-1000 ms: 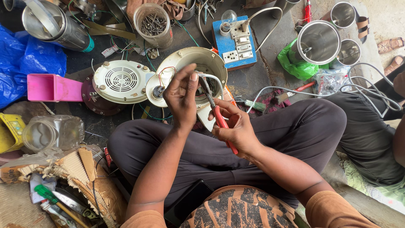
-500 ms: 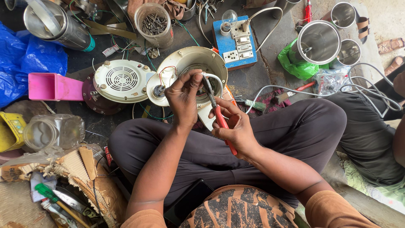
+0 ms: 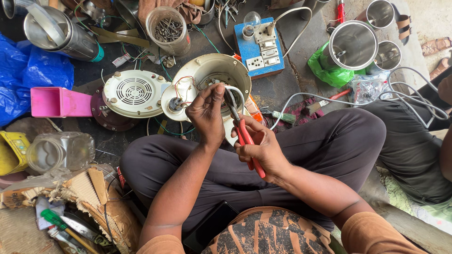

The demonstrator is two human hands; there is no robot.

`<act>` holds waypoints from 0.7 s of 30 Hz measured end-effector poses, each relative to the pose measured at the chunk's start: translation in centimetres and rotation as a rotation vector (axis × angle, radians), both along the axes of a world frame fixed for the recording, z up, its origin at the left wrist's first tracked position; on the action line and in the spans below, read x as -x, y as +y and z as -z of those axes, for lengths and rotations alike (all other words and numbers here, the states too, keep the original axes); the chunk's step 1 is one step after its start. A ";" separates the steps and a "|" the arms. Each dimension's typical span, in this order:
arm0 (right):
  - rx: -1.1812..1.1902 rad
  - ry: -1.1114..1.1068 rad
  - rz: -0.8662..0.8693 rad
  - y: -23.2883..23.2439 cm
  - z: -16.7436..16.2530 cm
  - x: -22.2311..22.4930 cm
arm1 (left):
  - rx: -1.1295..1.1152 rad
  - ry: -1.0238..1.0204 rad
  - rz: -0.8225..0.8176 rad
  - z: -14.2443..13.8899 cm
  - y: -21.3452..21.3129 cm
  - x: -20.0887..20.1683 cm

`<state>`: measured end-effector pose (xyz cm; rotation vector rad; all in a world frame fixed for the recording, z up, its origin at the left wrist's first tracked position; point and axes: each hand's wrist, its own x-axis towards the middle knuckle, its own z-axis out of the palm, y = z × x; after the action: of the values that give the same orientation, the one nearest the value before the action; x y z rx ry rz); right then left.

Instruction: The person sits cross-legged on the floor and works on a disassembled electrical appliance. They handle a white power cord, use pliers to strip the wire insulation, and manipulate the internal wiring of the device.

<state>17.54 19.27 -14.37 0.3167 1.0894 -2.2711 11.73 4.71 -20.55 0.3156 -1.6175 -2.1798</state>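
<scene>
Barely shifted, my right hand (image 3: 263, 148) stays clamped on red pliers (image 3: 245, 136); left hand (image 3: 206, 113) pinches wire at the cream housing (image 3: 212, 70). Nearby: one blue switchboard (image 3: 260, 47), three steel jars (image 3: 353, 44).

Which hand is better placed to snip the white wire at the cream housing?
Likely the right hand: it grips the red-handled pliers, tip at the white wire. The left hand only steadies the cream housing.

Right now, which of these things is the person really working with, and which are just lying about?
In use:
left hand
right hand
red-handled pliers
white wire
cream round casing

Lying about:
pink box
jar of screws
blue socket board
steel pots
blue plastic bag
</scene>
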 end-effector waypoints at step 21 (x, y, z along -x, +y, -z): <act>0.020 -0.037 -0.016 -0.5 -0.3 -0.1 | -0.127 0.032 -0.022 0.3 -0.1 0.0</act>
<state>17.61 18.77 -14.10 0.3393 1.0462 -2.2521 11.72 4.57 -20.83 0.3315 -1.4552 -2.2640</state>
